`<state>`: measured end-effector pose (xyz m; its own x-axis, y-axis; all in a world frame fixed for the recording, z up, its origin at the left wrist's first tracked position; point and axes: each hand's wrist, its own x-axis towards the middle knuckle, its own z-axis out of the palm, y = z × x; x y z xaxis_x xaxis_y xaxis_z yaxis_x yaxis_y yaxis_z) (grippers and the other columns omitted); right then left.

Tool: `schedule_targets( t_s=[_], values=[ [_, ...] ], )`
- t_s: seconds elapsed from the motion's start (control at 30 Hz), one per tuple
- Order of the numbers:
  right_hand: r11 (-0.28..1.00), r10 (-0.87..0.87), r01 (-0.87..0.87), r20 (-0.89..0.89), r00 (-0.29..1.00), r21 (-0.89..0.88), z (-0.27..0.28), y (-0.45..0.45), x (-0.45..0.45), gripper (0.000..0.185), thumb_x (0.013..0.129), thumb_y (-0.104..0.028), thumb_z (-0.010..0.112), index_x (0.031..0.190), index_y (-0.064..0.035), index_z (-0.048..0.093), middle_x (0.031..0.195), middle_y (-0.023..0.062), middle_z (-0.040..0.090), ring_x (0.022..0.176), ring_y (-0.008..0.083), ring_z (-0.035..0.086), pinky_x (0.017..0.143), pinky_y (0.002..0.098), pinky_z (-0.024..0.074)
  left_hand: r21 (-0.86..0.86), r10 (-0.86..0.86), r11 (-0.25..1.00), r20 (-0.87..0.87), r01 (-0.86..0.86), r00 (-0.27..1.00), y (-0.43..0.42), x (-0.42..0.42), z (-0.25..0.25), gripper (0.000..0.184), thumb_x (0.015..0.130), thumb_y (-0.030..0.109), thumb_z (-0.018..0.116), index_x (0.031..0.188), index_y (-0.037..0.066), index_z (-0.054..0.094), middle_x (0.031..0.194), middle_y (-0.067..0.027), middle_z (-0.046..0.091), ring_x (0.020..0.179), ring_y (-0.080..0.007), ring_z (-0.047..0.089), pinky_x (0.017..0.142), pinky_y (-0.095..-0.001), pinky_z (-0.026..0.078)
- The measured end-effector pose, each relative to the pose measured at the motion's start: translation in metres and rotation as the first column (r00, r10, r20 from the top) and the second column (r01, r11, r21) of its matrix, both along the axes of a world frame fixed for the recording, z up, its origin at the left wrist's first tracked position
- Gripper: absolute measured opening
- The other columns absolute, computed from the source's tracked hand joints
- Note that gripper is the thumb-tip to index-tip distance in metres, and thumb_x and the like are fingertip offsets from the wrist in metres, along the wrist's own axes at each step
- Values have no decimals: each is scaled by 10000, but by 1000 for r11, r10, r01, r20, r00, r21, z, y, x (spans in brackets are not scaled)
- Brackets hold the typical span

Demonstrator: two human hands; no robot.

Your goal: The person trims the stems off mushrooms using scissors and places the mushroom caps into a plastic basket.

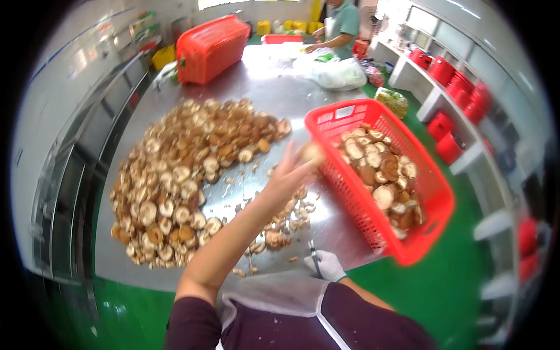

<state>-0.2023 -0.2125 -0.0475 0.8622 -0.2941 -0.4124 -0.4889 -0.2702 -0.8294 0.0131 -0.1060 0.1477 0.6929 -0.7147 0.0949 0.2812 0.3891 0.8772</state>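
My left hand, bare and a little blurred, is stretched over the table beside the basket's left wall, with a mushroom in its fingers. Near the table's front edge, my right hand wears a white glove and is closed around a small knife. A large heap of brown mushrooms spreads over the left of the metal table. The red basket at the right holds many mushrooms, several with pale undersides up. Cut stem pieces lie between heap and basket.
A red tub stands at the table's far left. Plastic bags lie at the far right, near another person in a green shirt. Red buckets line a shelf on the right, above the green floor.
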Motion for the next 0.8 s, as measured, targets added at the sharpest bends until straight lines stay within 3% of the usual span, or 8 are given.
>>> schedule_targets(
  t_s=[0.03,0.1,0.17,0.2,0.23,0.4,0.57,0.8],
  values=[
    [998,-41,41,3,999,57,-16,-1,-2,311,813,-321,679,782,-15,636,669,114,604,626,147,566,606,326,463,65,32,997,152,-43,988,-9,0,14,858,935,176,559,1482,49,-90,1520,-216,166,1295,-273,405,989,-377,422],
    [979,-130,110,111,985,173,6,6,2,195,822,-194,676,752,-20,623,643,59,591,588,127,536,555,294,440,116,167,958,519,-262,839,-12,-2,4,800,921,151,575,1490,38,25,1456,-228,298,1219,-270,473,938,-360,457],
    [825,-254,208,17,967,525,11,9,3,131,834,-123,651,754,-33,599,629,15,554,537,102,492,497,254,394,255,38,942,565,-217,824,16,-12,-22,658,911,160,590,1453,43,236,1325,-205,459,1038,-243,572,857,-337,491],
    [838,-256,226,-9,967,497,16,12,4,127,837,-121,645,763,-35,588,623,15,544,522,94,478,481,244,376,230,75,894,769,-385,635,27,-9,-67,439,899,168,608,1298,38,477,1102,-160,584,844,-197,603,782,-333,511],
    [849,-272,255,-31,962,462,17,14,4,124,840,-118,640,773,-36,576,617,16,534,507,85,463,465,235,358,212,120,889,748,-406,652,44,-20,-100,295,895,169,607,1158,37,586,989,-135,607,792,-196,613,744,-335,510],
    [897,-199,191,-22,980,400,4,3,-4,154,848,-153,654,798,-27,580,637,19,559,499,79,476,457,224,366,441,-150,483,893,-757,424,169,-68,-172,136,810,103,614,944,102,632,907,-80,577,821,-274,601,671,-382,500],
    [918,-109,125,-62,992,377,18,12,24,158,848,-161,657,809,-26,584,640,14,560,509,67,475,460,216,359,588,92,60,802,-807,591,235,-77,-191,139,823,180,636,914,75,631,906,-114,588,838,-322,598,697,-427,488],
    [910,-23,21,1,1000,414,2,20,50,152,854,-162,654,810,-29,592,639,-8,538,544,52,452,497,211,353,841,238,-89,538,-534,808,202,-31,-198,456,792,403,676,1010,4,646,963,-178,667,886,-352,628,767,-431,486]
  ],
)
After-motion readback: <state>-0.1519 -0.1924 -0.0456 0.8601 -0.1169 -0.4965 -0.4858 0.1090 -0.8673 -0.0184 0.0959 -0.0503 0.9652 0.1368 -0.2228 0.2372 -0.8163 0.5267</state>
